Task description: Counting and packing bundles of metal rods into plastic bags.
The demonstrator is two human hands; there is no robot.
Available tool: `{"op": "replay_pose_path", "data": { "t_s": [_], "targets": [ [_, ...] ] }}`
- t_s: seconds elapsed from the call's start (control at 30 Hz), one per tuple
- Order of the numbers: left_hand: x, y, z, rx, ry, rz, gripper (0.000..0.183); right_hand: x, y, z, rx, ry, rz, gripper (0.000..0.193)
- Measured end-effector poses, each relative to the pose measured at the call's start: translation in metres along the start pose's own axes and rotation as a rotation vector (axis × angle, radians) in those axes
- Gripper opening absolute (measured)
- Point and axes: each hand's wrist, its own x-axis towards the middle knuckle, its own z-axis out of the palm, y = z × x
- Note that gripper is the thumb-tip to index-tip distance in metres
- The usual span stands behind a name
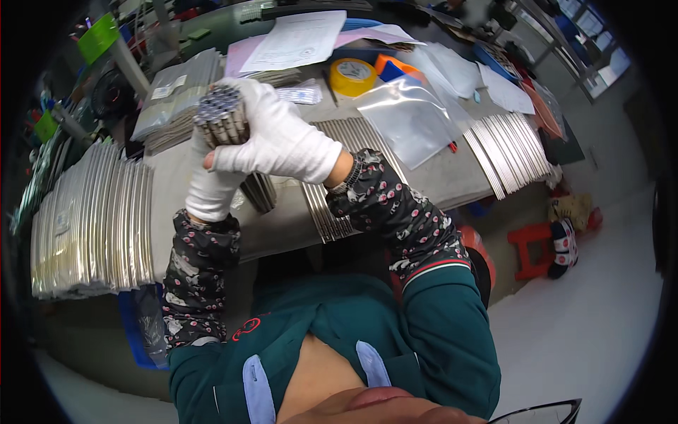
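Both white-gloved hands hold up a tight round bundle of slim silvery metal rods point(222, 116) over the left half of the long grey desk point(166, 219). The right hand point(279, 134) is wrapped around the bundle, thumb across its near side; the left hand point(212, 187) sits against its left side, fingers mostly hidden, so how far they close cannot be told. A bare strip of desk lies between the left forearm and the tall stack of plastic-wrapped silver strips point(95, 219), which reaches the front edge. To the right, the flat row of silver rods point(360, 138) runs to that edge, partly under the right forearm. More bare desk separates it from the fanned row of silver rods point(507, 152) at the right. Beyond, the clear plastic bag point(409, 120), the yellow tape roll point(352, 76) and loose white papers point(300, 39) crowd the far side.
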Motion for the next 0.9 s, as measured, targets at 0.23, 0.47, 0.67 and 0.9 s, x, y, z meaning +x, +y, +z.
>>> {"op": "replay_pose_path", "data": {
  "t_s": [0.23, 0.47, 0.67, 0.9],
  "targets": [
    [-0.002, 0.002, 0.012, 0.283, -0.024, 0.085, 0.043, -0.103, 0.057, -0.126, -0.316, 0.064, 0.497, 0.043],
    [-0.005, -0.002, 0.011, 0.193, -0.022, 0.058, 0.052, -0.237, 0.086, -0.212, -1.25, -0.088, 1.063, 0.024],
    [-0.002, -0.007, 0.011, 0.274, 0.014, 0.115, 0.049, -0.21, 0.114, -0.196, -1.32, 0.012, 0.681, 0.05],
    [-0.004, 0.002, 0.009, 0.257, 0.02, 0.066, 0.046, -0.171, 0.15, -0.181, -1.428, -0.048, 0.791, 0.048]
  ]
}}
